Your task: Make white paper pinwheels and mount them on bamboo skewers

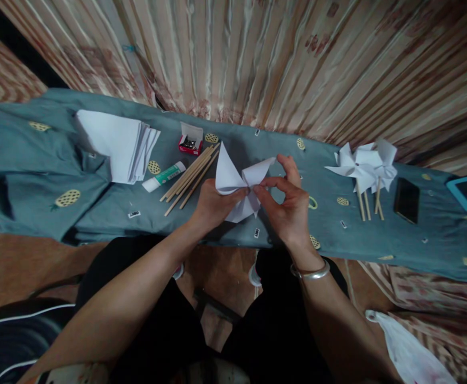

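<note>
A big striped tan curtain [225,64] hung at the back, and in front of it stood a long counter [333,229] with a grey-green cloth on it. A thick pile of white paper sheets [113,144] lay on the left, and some white paper pinwheels on wooden sticks [371,162] lay in a bunch on the right. The folded white paper piece [237,180] was right in front of the person, between the two hands. The left hand [213,205] held its left side, thumb on top, and the right hand [291,202] pinched it near the middle with thumb and finger. Its middle sat between both thumbs, and its tallest point stuck up, away from the person and a bit to the left. The thin tan wooden sticks [191,178] lay just left of it, slanting away to the right, with the left hand nearer. A flat black phone [407,200] was by the pinwheels. Past the sticks lay a green and white plastic tube [164,177] and an open red and white card box [190,143] with shiny metal bits. Both had printing, and the cloth had tiny white word tags, but the words were too small to read.
</note>
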`<state>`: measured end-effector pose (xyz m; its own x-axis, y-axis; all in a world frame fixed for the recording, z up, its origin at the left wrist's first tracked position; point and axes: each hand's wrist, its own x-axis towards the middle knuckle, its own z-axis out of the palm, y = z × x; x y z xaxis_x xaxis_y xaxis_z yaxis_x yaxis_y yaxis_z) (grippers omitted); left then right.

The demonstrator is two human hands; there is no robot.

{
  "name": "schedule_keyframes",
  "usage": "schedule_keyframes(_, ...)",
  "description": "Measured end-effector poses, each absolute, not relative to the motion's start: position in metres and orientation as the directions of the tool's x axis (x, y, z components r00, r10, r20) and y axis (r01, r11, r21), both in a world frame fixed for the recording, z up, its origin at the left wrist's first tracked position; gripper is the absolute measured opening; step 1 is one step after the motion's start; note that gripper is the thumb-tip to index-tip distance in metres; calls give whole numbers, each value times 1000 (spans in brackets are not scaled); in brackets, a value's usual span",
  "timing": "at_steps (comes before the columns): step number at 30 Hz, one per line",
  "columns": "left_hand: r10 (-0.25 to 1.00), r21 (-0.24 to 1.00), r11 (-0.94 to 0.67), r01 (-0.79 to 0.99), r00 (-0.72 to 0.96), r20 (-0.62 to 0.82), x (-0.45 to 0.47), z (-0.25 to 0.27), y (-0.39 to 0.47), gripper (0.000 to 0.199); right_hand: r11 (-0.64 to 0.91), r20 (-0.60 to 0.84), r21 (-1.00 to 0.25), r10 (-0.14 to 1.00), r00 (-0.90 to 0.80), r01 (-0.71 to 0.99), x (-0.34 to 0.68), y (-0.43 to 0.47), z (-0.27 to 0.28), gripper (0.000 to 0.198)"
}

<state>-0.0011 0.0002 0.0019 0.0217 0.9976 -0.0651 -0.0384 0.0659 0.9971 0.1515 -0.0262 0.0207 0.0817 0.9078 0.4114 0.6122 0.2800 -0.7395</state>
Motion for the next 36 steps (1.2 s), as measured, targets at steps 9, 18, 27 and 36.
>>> schedule_keyframes(9,997,995,60,-83,62,-55,-1,-3,-1,17,278,423,-719,902,83,637,152,-26,20,5)
schedule_keyframes(18,997,997,37,-66,64,-32,0,-8,0,18,281,427,-673,903,49,684,154,-27,20,6)
schedule_keyframes(27,996,998,49,-44,76,-46,-2,-7,-1,21,273,410,-665,911,35,695,156,-27,19,6)
schedule_keyframes(36,990,987,139,-83,50,-135,-1,0,-3,21,292,409,-684,912,20,668,153,-28,23,6)
